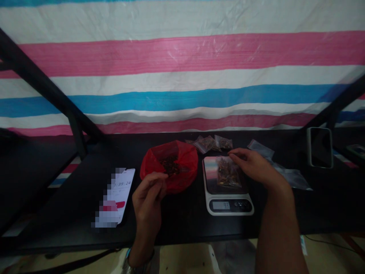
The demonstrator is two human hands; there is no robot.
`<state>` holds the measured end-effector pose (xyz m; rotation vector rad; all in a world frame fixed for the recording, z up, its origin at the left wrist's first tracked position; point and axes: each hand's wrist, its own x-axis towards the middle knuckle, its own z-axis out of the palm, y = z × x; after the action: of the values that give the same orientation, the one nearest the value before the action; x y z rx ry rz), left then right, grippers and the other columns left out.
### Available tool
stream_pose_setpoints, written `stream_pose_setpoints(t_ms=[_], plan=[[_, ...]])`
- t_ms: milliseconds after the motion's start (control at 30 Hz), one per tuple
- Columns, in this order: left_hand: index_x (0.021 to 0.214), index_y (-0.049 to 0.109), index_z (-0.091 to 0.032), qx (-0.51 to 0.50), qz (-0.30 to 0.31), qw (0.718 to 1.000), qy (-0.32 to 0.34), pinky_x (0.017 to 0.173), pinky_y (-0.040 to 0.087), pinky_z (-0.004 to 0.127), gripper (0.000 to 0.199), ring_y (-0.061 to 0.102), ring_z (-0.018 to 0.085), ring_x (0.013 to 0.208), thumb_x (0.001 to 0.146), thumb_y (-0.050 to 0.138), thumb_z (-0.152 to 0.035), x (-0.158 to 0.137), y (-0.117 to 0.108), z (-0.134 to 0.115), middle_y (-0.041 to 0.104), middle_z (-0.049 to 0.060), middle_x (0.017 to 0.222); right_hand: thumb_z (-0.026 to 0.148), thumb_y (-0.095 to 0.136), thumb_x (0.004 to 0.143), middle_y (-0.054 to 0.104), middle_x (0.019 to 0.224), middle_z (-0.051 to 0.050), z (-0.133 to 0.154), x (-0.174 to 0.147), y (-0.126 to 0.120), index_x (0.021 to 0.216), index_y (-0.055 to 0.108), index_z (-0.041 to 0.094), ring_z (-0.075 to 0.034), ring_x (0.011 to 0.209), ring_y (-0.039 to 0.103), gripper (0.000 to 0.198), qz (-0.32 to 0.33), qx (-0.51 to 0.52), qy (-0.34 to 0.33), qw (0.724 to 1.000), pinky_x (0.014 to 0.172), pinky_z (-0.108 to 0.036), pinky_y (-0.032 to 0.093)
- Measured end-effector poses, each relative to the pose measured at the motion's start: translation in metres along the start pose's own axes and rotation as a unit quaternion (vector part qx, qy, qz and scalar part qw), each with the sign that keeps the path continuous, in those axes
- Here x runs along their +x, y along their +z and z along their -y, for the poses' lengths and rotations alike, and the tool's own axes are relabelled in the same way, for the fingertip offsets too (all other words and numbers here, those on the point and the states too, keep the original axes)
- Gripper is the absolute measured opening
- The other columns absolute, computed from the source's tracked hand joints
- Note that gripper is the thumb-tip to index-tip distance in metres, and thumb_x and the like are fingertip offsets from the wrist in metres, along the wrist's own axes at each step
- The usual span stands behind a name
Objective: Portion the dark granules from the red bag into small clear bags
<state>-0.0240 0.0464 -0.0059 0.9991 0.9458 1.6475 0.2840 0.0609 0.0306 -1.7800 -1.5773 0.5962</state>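
My left hand (pixel 150 197) is closed, fingertips pinched together at the near rim of a red plastic bag (pixel 186 158). Whether something small sits in that pinch is hidden. Inside the red bag lie loose dark brown dried pieces (pixel 170 166). To its right stands a white kitchen scale (pixel 209 207) with a lit display. A clear zip bag (pixel 228 173) with brown dried pieces in it rests on the scale's plate. Thumb and forefinger of my right hand (pixel 255 165) are closed at the top right corner of this zip bag.
Several filled zip bags (pixel 209 144) lie behind the scale. Flat clear bags (pixel 295 179) are to the right, near an upright phone (pixel 321 147). Another phone (pixel 125 196) showing a timer lies at left on the black table (pixel 182 228). Striped sheeting (pixel 182 55) hangs behind.
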Motion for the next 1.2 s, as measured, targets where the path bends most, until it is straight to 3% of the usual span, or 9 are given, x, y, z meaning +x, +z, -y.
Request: stream_pose_setpoints(t_ms=[200,500,633,733,867,933,1000,1100,1200], plan=[[0.083,0.082,-0.021,0.006,0.012,1.000,0.007,0.048,0.032,0.020,0.010,0.042,0.009,0.054,0.081,0.074,-0.025,-0.001,-0.003,0.001,0.052,-0.002,0.060,0.039,0.065,0.092,0.084,0.090,-0.006,-0.001,0.001,0.002,0.093,0.081,0.023,-0.023,0.078,0.076,0.023,0.007,-0.019,0.014,1.000,0.069,-0.032,0.058],[0.085,0.081,-0.021,0.044,0.018,0.999,0.010,0.051,0.035,0.021,0.008,0.047,0.010,0.058,0.084,0.074,-0.025,-0.002,-0.010,0.003,0.060,0.000,0.069,0.040,0.067,0.089,0.082,0.084,-0.004,0.000,0.003,0.007,0.090,0.082,0.024,-0.021,0.072,0.073,0.022,0.010,-0.027,0.021,0.999,0.062,-0.029,0.054],[0.086,0.081,-0.021,0.044,0.022,0.999,0.006,0.050,0.033,0.020,0.008,0.044,0.009,0.057,0.085,0.074,-0.026,-0.002,-0.015,0.005,0.056,-0.002,0.065,0.037,0.067,0.087,0.079,0.084,-0.006,0.001,0.004,0.011,0.084,0.081,0.023,-0.022,0.074,0.072,0.020,0.024,-0.041,0.038,0.998,0.064,-0.031,0.054],[0.089,0.081,-0.022,0.049,0.021,0.999,0.004,0.051,0.035,0.020,0.009,0.046,0.010,0.058,0.088,0.073,-0.028,-0.002,-0.016,0.007,0.060,-0.002,0.068,0.039,0.067,0.086,0.076,0.085,-0.006,0.011,0.001,0.008,0.081,0.080,0.024,-0.023,0.077,0.070,0.021,0.006,-0.014,0.002,1.000,0.070,-0.033,0.054],[0.100,0.081,-0.025,0.092,0.026,0.995,0.032,0.075,0.053,0.024,0.013,0.066,0.017,0.085,0.090,0.077,-0.032,-0.006,-0.009,0.004,0.073,0.004,0.094,0.042,0.070,0.091,0.074,0.088,-0.004,0.050,-0.009,0.008,0.084,0.079,0.026,-0.021,0.081,0.067,0.020,0.067,0.074,-0.121,0.988,0.079,-0.033,0.053],[0.118,0.079,-0.027,0.090,0.070,0.993,0.010,0.096,0.055,0.032,0.032,0.069,0.023,0.111,0.088,0.082,-0.036,-0.012,-0.001,0.002,0.075,0.008,0.120,0.037,0.072,0.092,0.074,0.090,-0.003,0.076,-0.015,0.015,0.083,0.079,0.026,-0.020,0.084,0.067,0.016,0.119,0.101,-0.160,0.975,0.082,-0.031,0.052],[0.136,0.070,-0.028,0.042,0.137,0.988,-0.055,0.103,0.054,0.038,0.059,0.068,0.027,0.120,0.083,0.088,-0.043,-0.017,0.006,-0.001,0.072,0.011,0.133,0.031,0.075,0.090,0.074,0.091,-0.002,0.100,-0.018,0.029,0.082,0.079,0.027,-0.019,0.086,0.067,0.010,0.171,0.126,-0.173,0.962,0.081,-0.029,0.052],[0.123,0.073,-0.020,-0.019,0.236,0.956,-0.175,0.080,0.058,0.034,0.056,0.073,0.023,0.086,0.081,0.087,-0.055,-0.020,0.011,-0.003,0.079,0.011,0.099,0.029,0.073,0.092,0.076,0.092,0.000,0.122,-0.018,0.053,0.089,0.081,0.029,-0.018,0.082,0.069,0.008,0.230,0.144,-0.153,0.950,0.075,-0.028,0.053],[0.107,0.073,-0.018,-0.016,0.175,0.966,-0.189,0.066,0.052,0.027,0.043,0.065,0.016,0.066,0.083,0.085,-0.052,-0.012,0.005,-0.006,0.070,0.003,0.075,0.033,0.067,0.098,0.080,0.103,-0.002,0.125,-0.010,0.072,0.105,0.081,0.028,-0.021,0.092,0.074,0.016,0.196,0.121,-0.129,0.965,0.081,-0.031,0.056]])
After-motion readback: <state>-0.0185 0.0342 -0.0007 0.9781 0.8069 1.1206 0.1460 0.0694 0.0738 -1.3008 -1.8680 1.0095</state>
